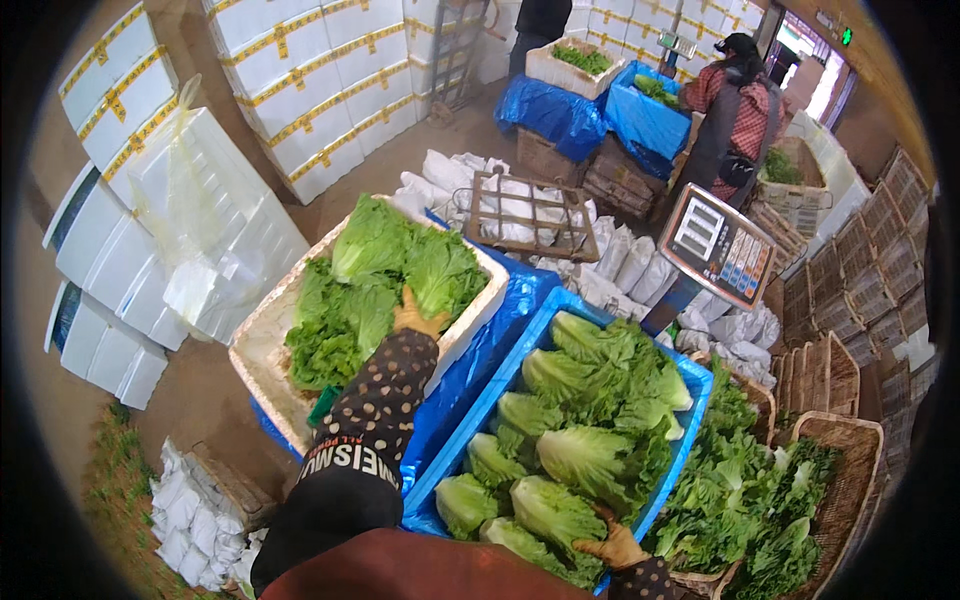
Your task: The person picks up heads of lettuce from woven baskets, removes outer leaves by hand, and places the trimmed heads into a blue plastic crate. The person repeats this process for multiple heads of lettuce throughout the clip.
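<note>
My left hand (421, 316), in a tan glove, reaches into a white foam box (259, 352) and rests against a leafy lettuce head (446, 274) among several others; whether the fingers close on it is hard to tell. Below the forearm a small green object (324, 405) shows in the box. My right hand (616, 546), gloved too, touches the lower right end of a romaine-type lettuce head (559, 517) in a blue-lined crate (457, 416). Several pale green heads lie there in rows, leafy ends mostly to the right. The right fingers are partly hidden by leaves.
A weighing scale display (718, 246) stands beyond the crate. Baskets of loose leaves (840, 510) are at right, white sacks (637, 262) and a metal rack (532, 217) ahead, stacked foam boxes (322, 82) at left. A person (739, 120) stands by another crate; another person (541, 22) is partly visible.
</note>
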A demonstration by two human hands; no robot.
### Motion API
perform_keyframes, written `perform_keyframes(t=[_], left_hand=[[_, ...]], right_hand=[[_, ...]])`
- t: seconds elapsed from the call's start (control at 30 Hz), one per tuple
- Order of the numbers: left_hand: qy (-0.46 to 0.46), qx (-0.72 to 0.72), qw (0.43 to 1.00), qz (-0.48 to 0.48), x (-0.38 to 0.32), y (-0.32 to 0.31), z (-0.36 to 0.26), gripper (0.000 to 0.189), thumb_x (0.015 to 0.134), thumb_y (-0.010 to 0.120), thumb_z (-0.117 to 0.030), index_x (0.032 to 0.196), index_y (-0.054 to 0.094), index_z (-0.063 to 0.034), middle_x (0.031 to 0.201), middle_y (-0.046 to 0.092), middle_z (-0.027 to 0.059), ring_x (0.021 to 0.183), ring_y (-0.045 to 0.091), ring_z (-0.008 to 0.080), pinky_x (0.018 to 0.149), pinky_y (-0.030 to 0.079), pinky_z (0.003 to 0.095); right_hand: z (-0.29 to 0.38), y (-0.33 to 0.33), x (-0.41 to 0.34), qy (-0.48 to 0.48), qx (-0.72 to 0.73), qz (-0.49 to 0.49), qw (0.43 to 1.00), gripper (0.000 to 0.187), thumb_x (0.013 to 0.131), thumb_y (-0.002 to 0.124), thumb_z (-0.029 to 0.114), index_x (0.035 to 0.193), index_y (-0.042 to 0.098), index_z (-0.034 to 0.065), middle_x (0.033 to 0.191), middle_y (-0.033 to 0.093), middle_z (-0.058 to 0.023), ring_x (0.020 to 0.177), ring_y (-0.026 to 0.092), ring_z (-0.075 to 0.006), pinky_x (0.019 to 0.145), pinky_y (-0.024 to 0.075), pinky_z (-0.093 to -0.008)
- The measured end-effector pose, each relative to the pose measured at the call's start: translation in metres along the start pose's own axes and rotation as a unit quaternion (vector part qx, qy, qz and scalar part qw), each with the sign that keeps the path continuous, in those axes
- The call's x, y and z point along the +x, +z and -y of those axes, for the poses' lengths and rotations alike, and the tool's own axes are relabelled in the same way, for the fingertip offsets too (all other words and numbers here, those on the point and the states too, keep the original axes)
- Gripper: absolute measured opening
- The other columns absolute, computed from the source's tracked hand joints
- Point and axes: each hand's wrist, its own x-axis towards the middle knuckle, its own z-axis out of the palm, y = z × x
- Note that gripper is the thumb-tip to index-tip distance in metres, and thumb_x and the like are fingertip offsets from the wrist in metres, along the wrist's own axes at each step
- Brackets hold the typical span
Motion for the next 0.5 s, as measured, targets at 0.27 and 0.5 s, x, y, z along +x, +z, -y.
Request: perform_keyframes(t=[0.27,0.5], left_hand=[[0.016,-0.293,0.95,-0.108,0.021,0.064,0.034,0.096,0.072,0.091,-0.019,0.152,0.042,0.0037,0.144,0.054,0.0302,0.134,0.053,0.0408,0.114,0.043,0.0469],[0.118,-0.32,0.933,-0.112,0.016,0.069,0.038,0.084,0.077,0.09,-0.02,0.146,0.047,0.0019,0.141,0.054,0.026,0.131,0.052,0.0365,0.111,0.043,0.0462]], right_hand=[[-0.012,0.003,0.006,-0.025,-0.036,-0.003,0.999,0.115,0.075,0.085,0.064,0.158,0.034,0.0023,0.158,0.041,-0.0252,0.148,0.038,-0.0408,0.12,0.0345,-0.0491],[0.039,-0.016,-0.035,-0.098,-0.102,0.005,0.99,0.084,0.09,0.077,0.049,0.154,0.044,0.0064,0.131,0.064,-0.0282,0.117,0.065,-0.0419,0.101,0.0512,-0.0476]])
